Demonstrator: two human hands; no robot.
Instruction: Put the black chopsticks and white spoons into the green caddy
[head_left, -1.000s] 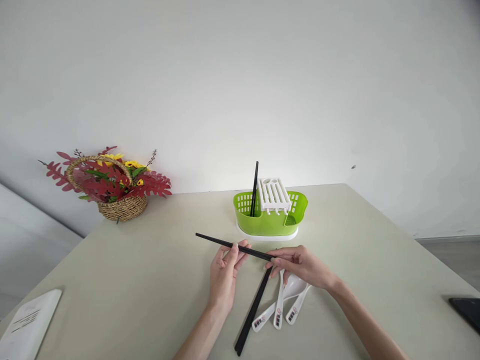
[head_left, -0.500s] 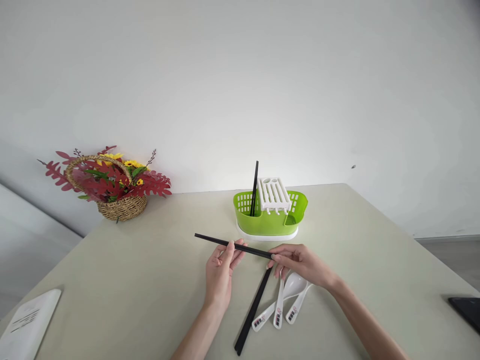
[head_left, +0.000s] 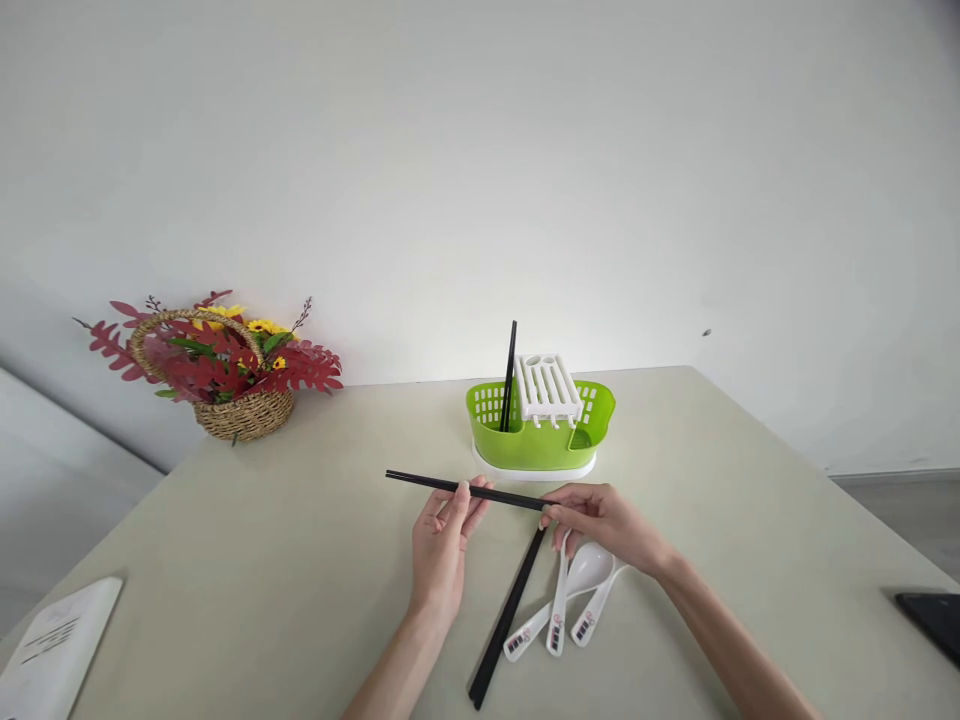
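A pair of black chopsticks [head_left: 427, 481] is held in the air, nearly level, with the thin tips to the left. My left hand [head_left: 442, 545] pinches them near the middle, and my right hand [head_left: 600, 522] grips their thick right end. Below, a second black pair [head_left: 506, 625] lies slantwise on the table, its upper end close under my right fingers. Beside it lie three white spoons [head_left: 591, 570], overlapping, with printed handles; my right hand partly covers them. Behind my hands stands a green cutlery basket [head_left: 525, 452], where more black chopsticks [head_left: 510, 375] lean upright in the left compartment.
A white slotted rack with hooks [head_left: 550, 388] sits atop the basket's middle. At the back left is a wicker basket [head_left: 247, 415] of red and yellow flowers. A white device [head_left: 60, 640] lies at the left edge, a dark flat object [head_left: 930, 625] at the right.
The held chopsticks have tilted slightly toward level and shifted a little left. My right hand has risen slightly; my left hand stays almost in place.
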